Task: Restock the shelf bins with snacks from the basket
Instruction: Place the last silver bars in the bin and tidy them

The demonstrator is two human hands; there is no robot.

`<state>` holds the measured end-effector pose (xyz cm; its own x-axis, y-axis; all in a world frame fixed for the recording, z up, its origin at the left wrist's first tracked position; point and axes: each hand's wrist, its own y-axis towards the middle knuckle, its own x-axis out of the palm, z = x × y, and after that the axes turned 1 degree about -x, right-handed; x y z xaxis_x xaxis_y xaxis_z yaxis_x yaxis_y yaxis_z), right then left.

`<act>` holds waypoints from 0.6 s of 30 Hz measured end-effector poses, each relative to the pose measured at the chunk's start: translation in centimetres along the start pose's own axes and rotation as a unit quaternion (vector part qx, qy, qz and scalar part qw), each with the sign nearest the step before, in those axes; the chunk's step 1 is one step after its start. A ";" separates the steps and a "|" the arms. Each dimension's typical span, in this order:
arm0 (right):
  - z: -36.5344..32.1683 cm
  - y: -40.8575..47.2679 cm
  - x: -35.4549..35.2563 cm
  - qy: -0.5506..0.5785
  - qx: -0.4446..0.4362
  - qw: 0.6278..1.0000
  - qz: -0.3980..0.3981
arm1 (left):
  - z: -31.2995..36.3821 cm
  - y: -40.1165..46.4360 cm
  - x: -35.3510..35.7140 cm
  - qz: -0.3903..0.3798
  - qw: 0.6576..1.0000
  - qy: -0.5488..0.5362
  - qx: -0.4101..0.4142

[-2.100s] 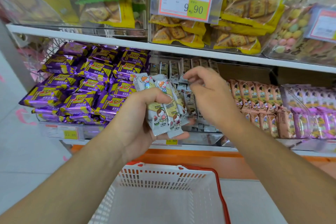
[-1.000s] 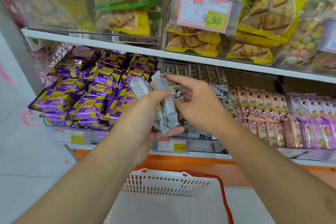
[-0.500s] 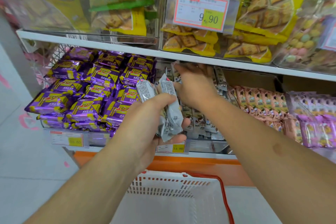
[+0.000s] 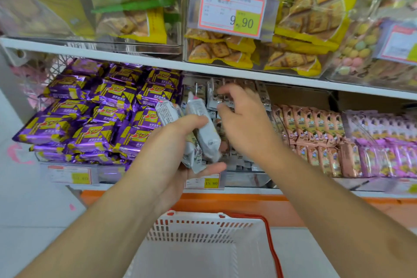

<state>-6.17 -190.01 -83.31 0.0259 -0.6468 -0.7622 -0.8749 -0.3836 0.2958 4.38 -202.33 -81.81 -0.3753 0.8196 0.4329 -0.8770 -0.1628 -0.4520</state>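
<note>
Mid-restock, feeding packs [image 4: 204,133] one by one into the grey bin [image 4: 246,178] at frame centre. Left hand [image 4: 171,153] gripping a small bunch of packs just in front of that bin, long axes running up-left, ends tilted toward the shelf. Right hand [image 4: 243,122] loose, fingers spread, holding nothing. Next up, probably: pinch one pack, slot it upright. Basket [image 4: 203,228] sitting bottom centre.
</note>
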 end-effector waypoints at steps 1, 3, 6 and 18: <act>-0.3 -1.5 -0.6 0.079 0.011 0.997 -0.013 | -0.5 -0.5 -0.2 -0.003 1.000 -0.003 0.022; -0.3 -3.9 -1.6 0.211 0.026 0.976 -0.051 | -1.1 -0.5 -0.3 -0.006 0.999 -0.006 0.038; 0.3 -5.7 -2.5 0.302 0.005 0.945 -0.126 | -1.2 -0.2 -0.3 0.005 0.999 -0.004 0.049; 0.5 -6.7 -3.4 0.160 -0.050 0.984 -0.058 | -2.0 0.0 0.0 -0.006 0.998 0.019 0.053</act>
<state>-0.64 -184.97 -82.97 0.2872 -0.7636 -0.5783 -0.8061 -0.5188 0.2848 4.93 -201.22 -83.34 -0.3540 0.8422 0.4066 -0.9090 -0.2075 -0.3615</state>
